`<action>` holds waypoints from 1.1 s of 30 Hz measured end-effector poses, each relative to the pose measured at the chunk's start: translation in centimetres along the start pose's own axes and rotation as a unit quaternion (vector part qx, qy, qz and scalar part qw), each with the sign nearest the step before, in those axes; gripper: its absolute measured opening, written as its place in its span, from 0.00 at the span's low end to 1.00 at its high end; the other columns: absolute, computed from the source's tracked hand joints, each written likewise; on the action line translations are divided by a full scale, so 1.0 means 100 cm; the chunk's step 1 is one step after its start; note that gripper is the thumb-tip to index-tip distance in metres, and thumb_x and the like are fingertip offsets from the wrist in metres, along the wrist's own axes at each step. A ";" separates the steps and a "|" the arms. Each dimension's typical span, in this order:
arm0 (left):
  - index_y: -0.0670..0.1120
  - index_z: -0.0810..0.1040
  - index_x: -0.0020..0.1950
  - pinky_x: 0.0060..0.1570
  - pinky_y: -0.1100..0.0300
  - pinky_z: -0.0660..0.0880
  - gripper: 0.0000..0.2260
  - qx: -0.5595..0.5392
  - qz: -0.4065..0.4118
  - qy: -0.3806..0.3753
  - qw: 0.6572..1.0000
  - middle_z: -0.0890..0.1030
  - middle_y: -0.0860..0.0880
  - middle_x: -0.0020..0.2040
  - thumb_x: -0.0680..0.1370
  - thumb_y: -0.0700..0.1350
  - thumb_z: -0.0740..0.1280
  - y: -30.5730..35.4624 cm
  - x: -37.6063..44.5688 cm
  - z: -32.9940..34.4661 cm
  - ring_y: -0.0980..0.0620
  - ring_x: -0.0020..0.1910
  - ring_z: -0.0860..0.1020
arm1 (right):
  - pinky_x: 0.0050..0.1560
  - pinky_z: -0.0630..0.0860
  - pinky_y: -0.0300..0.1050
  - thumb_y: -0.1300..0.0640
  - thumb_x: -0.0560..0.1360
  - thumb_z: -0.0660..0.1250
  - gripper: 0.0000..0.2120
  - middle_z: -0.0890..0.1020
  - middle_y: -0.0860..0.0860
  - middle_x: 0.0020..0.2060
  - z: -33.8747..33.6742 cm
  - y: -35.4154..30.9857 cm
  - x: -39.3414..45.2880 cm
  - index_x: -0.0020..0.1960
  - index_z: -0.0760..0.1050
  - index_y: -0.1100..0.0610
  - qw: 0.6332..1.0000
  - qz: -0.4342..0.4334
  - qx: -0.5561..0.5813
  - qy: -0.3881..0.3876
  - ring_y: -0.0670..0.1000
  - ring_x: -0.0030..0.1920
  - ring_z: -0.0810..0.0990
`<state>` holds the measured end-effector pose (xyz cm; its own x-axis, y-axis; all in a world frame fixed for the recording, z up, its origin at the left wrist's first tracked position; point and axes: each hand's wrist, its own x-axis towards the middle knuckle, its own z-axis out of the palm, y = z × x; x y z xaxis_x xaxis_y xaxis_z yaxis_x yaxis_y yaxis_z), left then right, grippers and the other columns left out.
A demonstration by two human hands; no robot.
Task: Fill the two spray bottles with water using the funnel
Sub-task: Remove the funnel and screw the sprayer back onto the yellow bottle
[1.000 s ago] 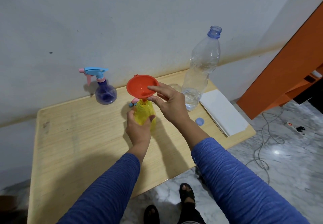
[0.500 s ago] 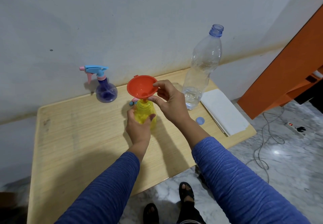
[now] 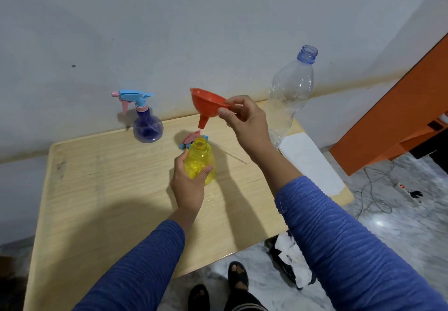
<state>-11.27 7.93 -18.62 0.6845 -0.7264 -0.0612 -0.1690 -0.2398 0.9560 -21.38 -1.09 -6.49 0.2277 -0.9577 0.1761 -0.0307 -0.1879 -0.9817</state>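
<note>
My left hand (image 3: pixel 188 184) grips the yellow spray bottle (image 3: pixel 200 159), which stands upright and uncapped on the wooden table (image 3: pixel 101 189). Its pink and blue spray head (image 3: pixel 191 139) lies on the table just behind it. My right hand (image 3: pixel 244 122) pinches the rim of the red funnel (image 3: pixel 208 103), held tilted in the air above and behind the yellow bottle, spout clear of the neck. A purple spray bottle (image 3: pixel 147 126) with its blue trigger head on stands at the back left. A large clear water bottle (image 3: pixel 291 92), uncapped, stands at the back right, partly behind my right hand.
White paper (image 3: pixel 312 165) lies along the table's right edge. An orange cabinet (image 3: pixel 397 126) stands to the right. On the marble floor are a cable and power strip (image 3: pixel 402 188), a dark bag with white paper (image 3: pixel 291 259), and my sandalled feet (image 3: pixel 238 274).
My right hand has lifted the funnel out of the yellow bottle's neck, up and tilted. The left hand keeps its grip on the bottle. The camera has shifted slightly.
</note>
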 end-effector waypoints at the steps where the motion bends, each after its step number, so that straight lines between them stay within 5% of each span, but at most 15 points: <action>1: 0.53 0.71 0.64 0.54 0.56 0.74 0.29 -0.003 0.003 0.003 1.000 0.79 0.50 0.56 0.65 0.50 0.77 -0.001 0.000 0.001 0.50 0.55 0.76 | 0.43 0.75 0.42 0.61 0.73 0.70 0.08 0.81 0.56 0.43 -0.001 0.000 0.007 0.45 0.73 0.51 1.000 0.026 0.017 0.004 0.50 0.42 0.80; 5: 0.52 0.71 0.64 0.48 0.68 0.71 0.30 -0.006 0.015 0.019 1.000 0.77 0.53 0.56 0.65 0.49 0.78 -0.006 -0.001 0.004 0.53 0.54 0.75 | 0.42 0.74 0.45 0.56 0.74 0.69 0.06 0.81 0.57 0.43 0.001 0.029 0.037 0.43 0.72 0.50 0.994 0.108 0.019 0.019 0.53 0.43 0.81; 10: 0.54 0.70 0.66 0.39 0.82 0.65 0.33 0.005 0.009 0.002 1.000 0.75 0.60 0.54 0.64 0.56 0.76 -0.005 0.001 0.001 0.62 0.47 0.73 | 0.53 0.76 0.55 0.51 0.71 0.72 0.08 0.83 0.54 0.45 0.013 0.094 0.066 0.41 0.72 0.47 0.984 0.148 -0.074 0.060 0.55 0.48 0.82; 15: 0.61 0.69 0.61 0.43 0.81 0.68 0.30 -0.020 0.000 0.007 1.000 0.74 0.69 0.51 0.62 0.58 0.77 -0.007 0.001 0.004 0.72 0.48 0.74 | 0.55 0.78 0.53 0.53 0.72 0.71 0.08 0.82 0.53 0.46 0.017 0.139 0.081 0.46 0.73 0.53 0.970 0.213 -0.095 0.067 0.55 0.48 0.82; 18: 0.64 0.70 0.59 0.47 0.78 0.70 0.30 -0.032 0.003 0.014 0.999 0.76 0.68 0.53 0.60 0.62 0.77 -0.010 0.002 0.006 0.70 0.51 0.76 | 0.52 0.74 0.44 0.53 0.74 0.69 0.09 0.80 0.50 0.46 0.015 0.151 0.085 0.50 0.74 0.55 0.969 0.204 -0.121 0.070 0.54 0.51 0.80; 23: 0.68 0.69 0.60 0.52 0.69 0.73 0.30 -0.031 0.018 0.012 0.999 0.77 0.68 0.56 0.61 0.60 0.77 -0.014 0.002 0.007 0.64 0.56 0.76 | 0.58 0.70 0.45 0.50 0.73 0.69 0.28 0.77 0.51 0.55 0.012 0.153 0.079 0.69 0.62 0.52 0.968 0.221 -0.090 0.075 0.50 0.56 0.76; 26: 0.67 0.68 0.60 0.54 0.66 0.72 0.30 -0.014 0.024 0.010 1.000 0.75 0.67 0.57 0.62 0.57 0.77 -0.014 0.003 0.007 0.65 0.57 0.75 | 0.50 0.72 0.41 0.52 0.72 0.71 0.25 0.77 0.56 0.52 0.015 0.153 0.066 0.63 0.63 0.56 0.970 0.189 -0.110 0.106 0.53 0.52 0.77; 29: 0.65 0.68 0.62 0.54 0.67 0.71 0.31 -0.001 0.026 0.014 1.000 0.75 0.69 0.57 0.61 0.59 0.76 -0.015 0.003 0.008 0.68 0.58 0.73 | 0.39 0.67 0.33 0.54 0.70 0.72 0.16 0.76 0.53 0.47 0.020 0.154 0.052 0.52 0.68 0.56 0.978 0.100 -0.180 0.010 0.49 0.45 0.75; 33: 0.61 0.69 0.63 0.56 0.64 0.73 0.32 -0.003 0.029 0.017 0.999 0.74 0.69 0.57 0.63 0.57 0.76 -0.015 0.003 0.010 0.65 0.59 0.74 | 0.42 0.66 0.41 0.52 0.71 0.71 0.15 0.76 0.51 0.47 0.029 0.158 0.056 0.52 0.71 0.56 0.966 0.041 -0.236 -0.094 0.49 0.46 0.73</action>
<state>-11.51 7.49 -20.38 0.6969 -0.7172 0.0041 -0.2055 -0.1942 0.9592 -17.72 -8.81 -21.26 0.3771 -0.9254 0.0388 -0.4868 -0.2336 -0.8417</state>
